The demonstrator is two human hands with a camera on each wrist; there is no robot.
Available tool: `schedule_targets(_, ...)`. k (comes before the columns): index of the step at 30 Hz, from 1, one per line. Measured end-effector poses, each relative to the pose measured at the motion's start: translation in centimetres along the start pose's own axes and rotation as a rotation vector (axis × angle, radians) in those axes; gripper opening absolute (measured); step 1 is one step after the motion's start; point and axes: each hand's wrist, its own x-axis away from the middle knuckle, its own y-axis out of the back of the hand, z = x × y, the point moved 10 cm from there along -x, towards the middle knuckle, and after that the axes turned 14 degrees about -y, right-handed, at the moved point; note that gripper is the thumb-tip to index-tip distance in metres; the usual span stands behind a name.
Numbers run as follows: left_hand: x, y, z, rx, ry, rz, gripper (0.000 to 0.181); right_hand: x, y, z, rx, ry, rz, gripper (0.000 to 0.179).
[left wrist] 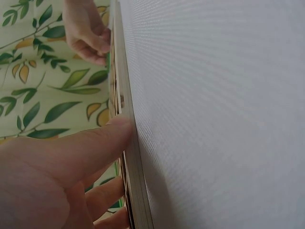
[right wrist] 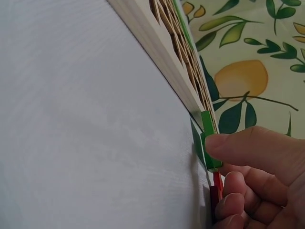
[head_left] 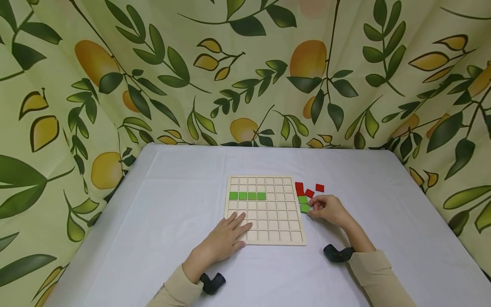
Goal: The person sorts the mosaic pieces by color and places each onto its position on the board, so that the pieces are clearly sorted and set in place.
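Clock directions are read in the head view from the middle of the wooden grid board [head_left: 281, 214], which lies flat on the white tablecloth [head_left: 172, 179]. The left hand [head_left: 222, 239] is at 8 o'clock, its fingers apart and laid over the board's near left corner; the left wrist view shows the thumb [left wrist: 102, 143] resting against the board's edge.

The right hand [head_left: 327, 209] is at 3 o'clock, just outside the board, with its fingers curled. It pinches the nearer green tile [head_left: 304, 208], the thumb tip on it in the right wrist view; whether that tile is lifted off the cloth I cannot tell. The farther green tile [head_left: 303, 199] is just beside it, toward 12 o'clock, close to the board's right edge.

Several red tiles [head_left: 299, 189] lie on the cloth at 2 o'clock, some near the board's edge and one [head_left: 320, 187] farther out to the right. Toward 10 o'clock, four green tiles [head_left: 247, 195] sit side by side in one row of cells, starting from the left edge.

A black device [head_left: 337, 253] is at each wrist, by the beige sleeves [head_left: 377, 273]. A curtain [head_left: 245, 85] printed with leaves and orange fruit hangs beyond the table at 12 o'clock.
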Motion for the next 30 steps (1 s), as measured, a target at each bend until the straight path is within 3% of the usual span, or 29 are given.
schedule_targets(30,0.1,0.4,-0.3,0.009,-0.004,-0.011,0.051,-1.2,-0.6,2.6,-0.061,0.023,0.021,0.023)
